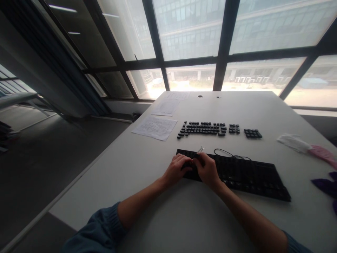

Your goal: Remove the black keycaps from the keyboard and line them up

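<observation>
A black keyboard [247,174] lies at a slant on the white table, much of its left part behind my hands. My right hand [207,168] is closed over it, pinching a keycap puller [201,149] whose pale, thin prongs stick up past the fingers. My left hand [177,169] rests on the keyboard's left end, fingers bent together. Its fingertips meet those of the right hand, and whatever lies between them is too small to make out. Beyond the keyboard, loose black keycaps [205,128] are laid out in keyboard order, with a number-pad block [252,133] at the right.
Written paper sheets [155,128] lie at the table's left. The keyboard's black cable [229,153] curls behind it. At the right are a white cloth-like item [293,142], a pink one [322,154] and a dark purple item [326,184]. Windows stand beyond the far edge.
</observation>
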Tool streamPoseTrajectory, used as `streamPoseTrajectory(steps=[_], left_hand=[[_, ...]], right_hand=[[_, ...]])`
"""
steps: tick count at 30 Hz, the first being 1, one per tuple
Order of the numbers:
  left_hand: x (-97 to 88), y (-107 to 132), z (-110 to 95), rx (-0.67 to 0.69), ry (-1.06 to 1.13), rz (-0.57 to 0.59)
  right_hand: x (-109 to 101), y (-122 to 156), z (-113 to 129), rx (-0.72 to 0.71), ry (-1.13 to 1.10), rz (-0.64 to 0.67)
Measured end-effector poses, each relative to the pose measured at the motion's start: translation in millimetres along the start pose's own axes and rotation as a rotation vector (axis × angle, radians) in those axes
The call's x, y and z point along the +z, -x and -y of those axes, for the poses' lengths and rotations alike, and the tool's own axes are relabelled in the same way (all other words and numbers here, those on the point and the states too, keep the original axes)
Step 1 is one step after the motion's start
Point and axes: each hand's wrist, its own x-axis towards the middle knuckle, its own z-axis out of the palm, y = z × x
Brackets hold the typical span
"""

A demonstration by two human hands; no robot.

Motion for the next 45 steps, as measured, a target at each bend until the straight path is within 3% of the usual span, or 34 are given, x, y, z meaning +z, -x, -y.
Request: streamPoseTrajectory(steps=[6, 11, 14, 18, 22, 26, 32, 42, 45], left_hand=[[-6.7, -2.3, -2.6, 0.112, -0.073, 0.016], [-18.8, -27.1, 5.5, 0.015, -0.012, -0.127], [-22.8, -65.0, 26.6, -0.009, -0.009, -0.156], [-11.5, -114.4, 66.6, 0.013, -0.192, -0.113], [5.9, -137.0, 95.8, -0.001, -0.373, -0.056], [13.5, -142.3, 109.0, 0.021, -0.436, -0.044], [16.8, -143.5, 117.4, -0.009, -0.463, -0.115], [16.0, -139.9, 120.0, -0.018, -0.434, -0.127], [9.1, -140.7, 118.3, -0.012, -0.394, -0.207]], right_hand=[[-0.7, -3.8, -1.8, 0.16, -0.222, -0.026], [-0.1, -7.7, -5.0, 0.211, -0.273, -0.117], [0.0, -9.3, -5.1, 0.229, -0.309, -0.134], [-0.4, -9.2, -4.3, 0.222, -0.311, -0.119], [0.3, -8.7, -5.8, 0.225, -0.3, -0.109], [1.4, -8.7, -7.4, 0.23, -0.316, -0.099], [0.2, -9.2, -5.6, 0.255, -0.322, -0.074], [1.1, -8.6, -7.9, 0.231, -0.335, -0.099], [1.1, -9.4, -9.5, 0.214, -0.358, -0.127]])
